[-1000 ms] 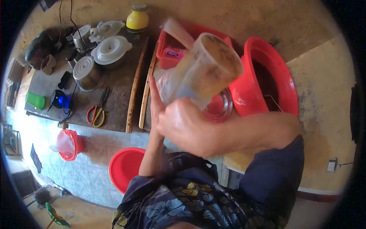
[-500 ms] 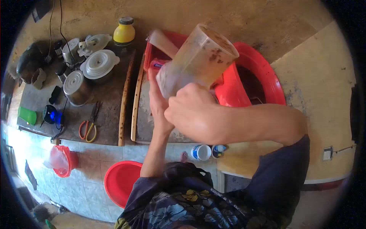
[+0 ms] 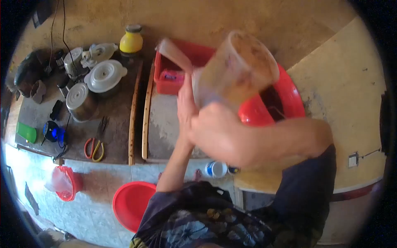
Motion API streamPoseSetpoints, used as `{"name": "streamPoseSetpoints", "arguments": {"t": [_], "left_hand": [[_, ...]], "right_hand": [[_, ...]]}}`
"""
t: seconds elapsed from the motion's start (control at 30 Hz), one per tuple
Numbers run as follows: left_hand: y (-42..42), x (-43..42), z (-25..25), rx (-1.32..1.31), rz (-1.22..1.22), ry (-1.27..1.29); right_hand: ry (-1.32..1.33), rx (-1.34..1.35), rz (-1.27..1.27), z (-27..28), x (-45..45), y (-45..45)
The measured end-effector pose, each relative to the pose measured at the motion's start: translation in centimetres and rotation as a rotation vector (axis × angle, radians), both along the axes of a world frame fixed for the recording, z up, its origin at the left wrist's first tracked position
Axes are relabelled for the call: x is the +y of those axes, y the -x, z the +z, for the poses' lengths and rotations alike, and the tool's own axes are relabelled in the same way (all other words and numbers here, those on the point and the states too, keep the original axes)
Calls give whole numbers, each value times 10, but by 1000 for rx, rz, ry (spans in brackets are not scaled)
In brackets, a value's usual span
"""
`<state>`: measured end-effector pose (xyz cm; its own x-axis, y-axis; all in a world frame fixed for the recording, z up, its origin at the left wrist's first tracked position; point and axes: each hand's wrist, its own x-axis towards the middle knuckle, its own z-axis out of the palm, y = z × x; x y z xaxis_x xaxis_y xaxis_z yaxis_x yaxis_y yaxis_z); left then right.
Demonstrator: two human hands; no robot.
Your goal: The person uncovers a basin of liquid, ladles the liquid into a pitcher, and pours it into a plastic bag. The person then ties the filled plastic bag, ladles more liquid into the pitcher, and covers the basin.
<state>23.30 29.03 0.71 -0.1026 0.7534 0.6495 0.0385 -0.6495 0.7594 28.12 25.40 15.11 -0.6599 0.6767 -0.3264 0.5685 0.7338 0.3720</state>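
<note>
A cloudy, see-through plastic container (image 3: 235, 70) with brown stains on its wide end is tilted up to the right, blurred by motion. My left hand (image 3: 187, 101) lies along its left, lower end, with the fingers partly hidden. Against the near side of the container, my right hand (image 3: 217, 126) is closed, its knuckles up and its fingertips out of sight. The wrists are close together. Behind and right of the container stands a large red basin (image 3: 295, 97) with dark contents, and a smaller red vessel (image 3: 254, 110) is in front of it.
A red rectangular bin (image 3: 165, 85) holds a pink packet (image 3: 171, 76) and a pale stick-like piece (image 3: 175, 54). Leftward on the counter are lidded pots (image 3: 105, 75), a yellow jar (image 3: 131, 41) and scissors (image 3: 95, 149). On the floor are a red basin (image 3: 134, 204) and a white tub (image 3: 216, 169).
Both hands and the container have shifted right and slightly down. Its stained wide end now faces me more. The whole view has moved a little too.
</note>
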Motion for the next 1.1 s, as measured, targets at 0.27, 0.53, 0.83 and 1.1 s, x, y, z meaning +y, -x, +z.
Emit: {"name": "streamPoseSetpoints", "arguments": {"t": [0.27, 0.53, 0.83, 1.1], "left_hand": [[-10, 7, -4, 3, -46, 60], [-22, 7, -28, 25, -62, -10], [-4, 1, -8, -66, -154, 67], [-1, 10, -10, -10, -69, 41]], "right_hand": [[-96, -117, -33, -12, -8, 0], [-51, -83, 29, 5, -5, -3], [-40, -102, -25, -7, -9, 5], [34, 9, -53, -7, 7, 1]]}}
